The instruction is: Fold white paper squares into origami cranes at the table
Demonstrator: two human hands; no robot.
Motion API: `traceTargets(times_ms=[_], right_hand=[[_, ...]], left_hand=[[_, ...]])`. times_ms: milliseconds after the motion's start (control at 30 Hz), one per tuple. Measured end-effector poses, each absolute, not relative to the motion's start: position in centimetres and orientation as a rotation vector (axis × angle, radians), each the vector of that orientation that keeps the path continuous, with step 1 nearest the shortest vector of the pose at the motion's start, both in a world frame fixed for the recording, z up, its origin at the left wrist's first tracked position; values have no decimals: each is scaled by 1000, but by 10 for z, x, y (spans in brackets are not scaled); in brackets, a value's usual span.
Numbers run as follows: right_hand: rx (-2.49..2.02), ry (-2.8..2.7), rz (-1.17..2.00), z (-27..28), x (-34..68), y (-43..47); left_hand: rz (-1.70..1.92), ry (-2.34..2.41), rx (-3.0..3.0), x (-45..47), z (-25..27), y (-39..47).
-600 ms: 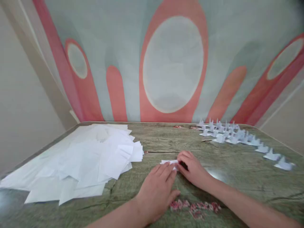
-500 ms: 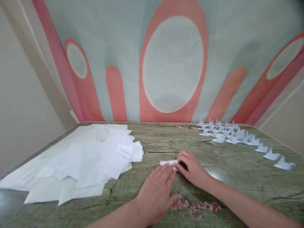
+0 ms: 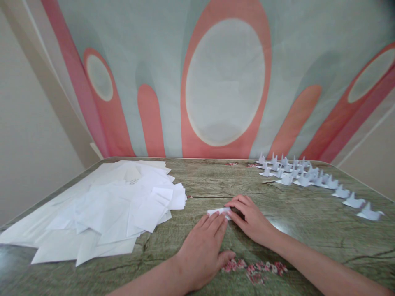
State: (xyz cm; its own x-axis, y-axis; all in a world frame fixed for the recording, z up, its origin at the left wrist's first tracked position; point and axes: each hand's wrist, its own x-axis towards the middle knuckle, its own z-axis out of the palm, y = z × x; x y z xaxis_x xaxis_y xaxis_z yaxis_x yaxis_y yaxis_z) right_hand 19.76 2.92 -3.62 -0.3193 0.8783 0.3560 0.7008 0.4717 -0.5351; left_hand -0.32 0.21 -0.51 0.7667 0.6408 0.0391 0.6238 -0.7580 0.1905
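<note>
A small folded piece of white paper (image 3: 215, 212) lies on the wood-patterned table in front of me. My left hand (image 3: 205, 248) rests flat with its fingertips on the paper's near edge, fingers stretched out and thumb apart. At the paper's right end is my right hand (image 3: 247, 216), its thumb and forefinger closing on that end. The fingers cover much of the paper, so its full folded shape is hidden.
A wide heap of loose white paper sheets (image 3: 117, 205) spreads over the left side. Several folded white paper cranes (image 3: 304, 179) stand in rows at the right. Pink flower prints (image 3: 254, 269) mark the table (image 3: 212, 181). A patterned backdrop (image 3: 225, 82) rises behind.
My right hand's forefinger has shifted slightly left over the paper's far edge. My left hand has stayed almost in place on the paper.
</note>
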Motion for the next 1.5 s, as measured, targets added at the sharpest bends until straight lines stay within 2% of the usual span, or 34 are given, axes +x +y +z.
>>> traceTargets(times_ms=[1500], right_hand=[[-1310, -2084, 414, -34, 198, 30]], left_hand=[[136, 1052, 2760, -4, -6, 0]])
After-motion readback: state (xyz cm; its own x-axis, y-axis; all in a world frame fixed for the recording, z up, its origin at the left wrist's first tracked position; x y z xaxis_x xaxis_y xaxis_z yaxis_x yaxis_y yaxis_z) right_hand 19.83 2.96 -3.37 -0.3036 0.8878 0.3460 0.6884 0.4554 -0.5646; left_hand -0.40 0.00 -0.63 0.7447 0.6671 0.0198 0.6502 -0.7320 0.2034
